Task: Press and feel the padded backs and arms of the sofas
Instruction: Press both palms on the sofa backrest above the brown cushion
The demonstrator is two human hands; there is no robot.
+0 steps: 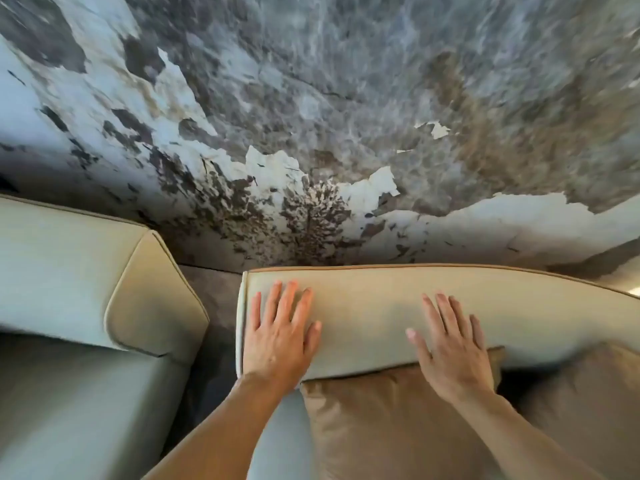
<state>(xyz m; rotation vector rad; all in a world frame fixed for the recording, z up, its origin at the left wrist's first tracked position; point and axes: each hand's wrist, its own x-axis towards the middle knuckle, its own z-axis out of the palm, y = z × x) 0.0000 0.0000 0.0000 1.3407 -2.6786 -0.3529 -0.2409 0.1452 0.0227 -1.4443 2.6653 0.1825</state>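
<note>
Nearest the camera, a brown throw cushion (pixel 391 420) leans against the inside of the cream sofa's padded back (pixel 374 306), with a second brown cushion (pixel 585 393) at the right edge of the view. Both forearms reach over them. The left hand (pixel 278 336) lies flat on top of the padded back near its left end corner, fingers (pixel 273 299) spread and extended, gripping nothing. The right hand (pixel 453 348) lies palm-down further along the same top, its heel touching the upper edge of the near cushion, fingers likewise splayed and empty. To feel the padding well, the weight should probably go down through the palms, then ease off so the foam's spring-back shows, working along the piped edge (pixel 398 266) toward the right. Across a narrow gap to the left stands another sofa's padded arm (pixel 138 292), untouched so far. Beyond both rises a peeling, stained wall (pixel 311 116).
</note>
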